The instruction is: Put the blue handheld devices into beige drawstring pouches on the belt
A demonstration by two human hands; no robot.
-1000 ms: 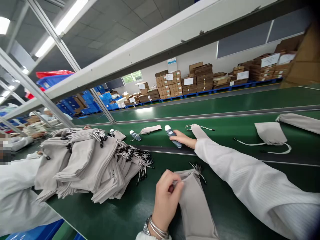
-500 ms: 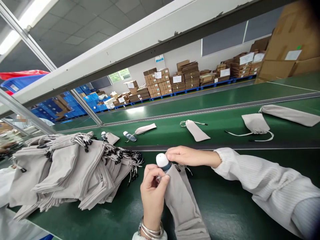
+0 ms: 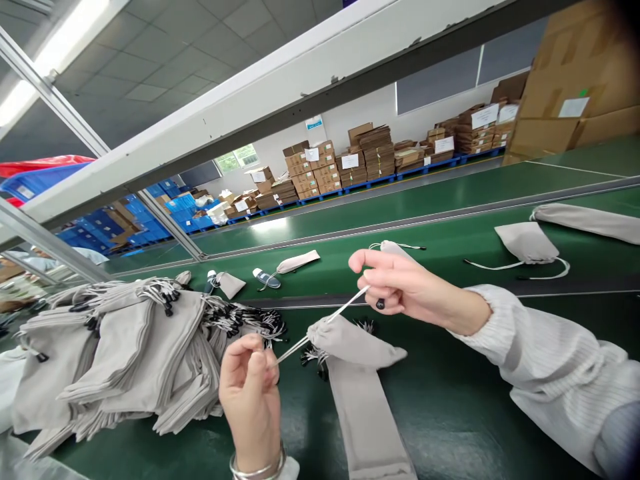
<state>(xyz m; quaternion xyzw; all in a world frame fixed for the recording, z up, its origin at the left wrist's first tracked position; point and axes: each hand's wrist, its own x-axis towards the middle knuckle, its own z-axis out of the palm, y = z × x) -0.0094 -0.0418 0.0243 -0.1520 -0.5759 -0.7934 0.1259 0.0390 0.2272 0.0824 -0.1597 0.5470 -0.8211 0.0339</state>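
Note:
Between my hands hangs a filled grey drawstring pouch (image 3: 357,343), its mouth gathered tight. My left hand (image 3: 253,393) pinches the cord ends on the left side of the mouth. On the other side, my right hand (image 3: 405,283) grips the cord (image 3: 347,305), with a black cord end showing under its fingers. What lies inside the pouch is hidden. Below it, flat pouches (image 3: 367,420) lie on the green work surface, black cord tips at their top end. A big pile of flat grey pouches (image 3: 125,360) is left of my left hand.
On the green belt (image 3: 345,263) beyond lie several pouches, including a slim one (image 3: 299,261) and a squarish one (image 3: 527,241). A dark bottle with a white cap (image 3: 267,278) lies there too. A white beam (image 3: 250,87) crosses overhead; cartons (image 3: 313,170) stand behind.
The white-capped bottle at the pouch mouth is out of sight, and the pouch is now cinched and lifted. My hands have moved apart, pulling the cords left and right.

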